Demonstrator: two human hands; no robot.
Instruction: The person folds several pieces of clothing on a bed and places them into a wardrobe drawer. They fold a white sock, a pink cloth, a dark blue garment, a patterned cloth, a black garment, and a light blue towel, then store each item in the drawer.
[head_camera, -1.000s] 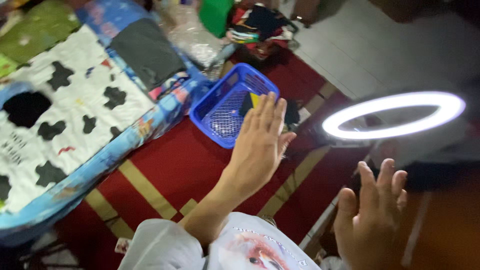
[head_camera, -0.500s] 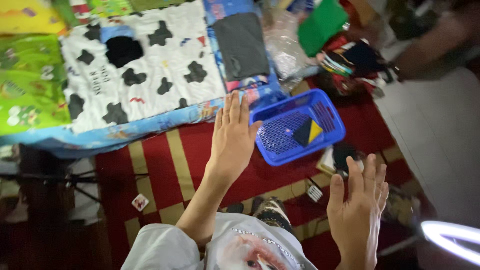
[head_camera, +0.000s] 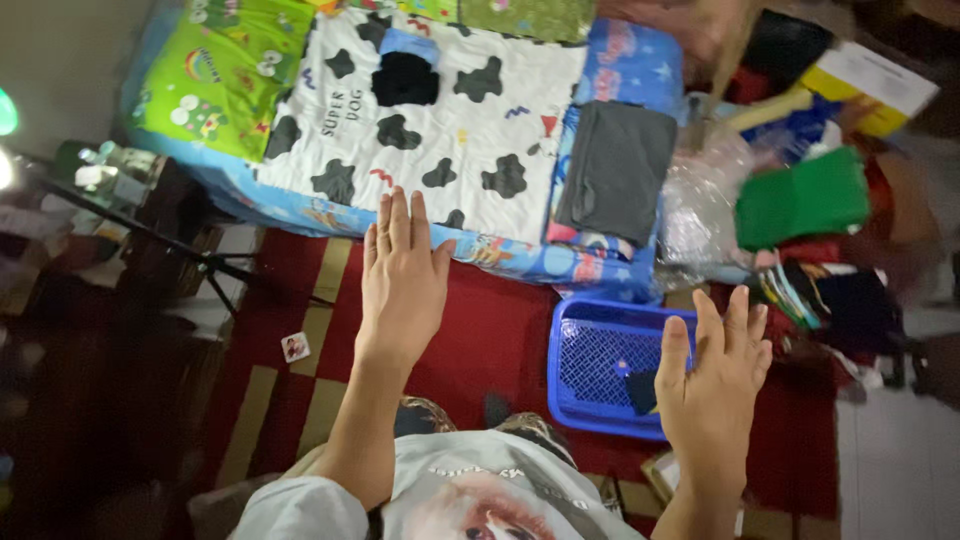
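My left hand (head_camera: 400, 280) is raised flat with fingers together, palm away from me, above the red carpet (head_camera: 480, 340) near the mattress edge. It holds nothing. My right hand (head_camera: 712, 385) is also lifted with fingers spread, empty, in front of a blue plastic basket (head_camera: 590, 365) that lies on the carpet. A dark item with a small yellow patch shows in the basket by my right thumb. A white cover with black cow spots (head_camera: 440, 110) lies on the blue mattress ahead, with a folded dark grey cloth (head_camera: 618, 170) at its right end.
A green printed pillow (head_camera: 215, 85) sits at the mattress's left end. Clear plastic wrap (head_camera: 700, 210), a green folded item (head_camera: 800, 200) and piled clothes (head_camera: 830, 290) lie at the right. A dark stand leg (head_camera: 150, 240) crosses at left; a small card (head_camera: 295, 346) lies on the carpet.
The view has swung left: the ring light left the picture, and the basket slid from the centre to under my right hand. Both hands stay raised and empty.
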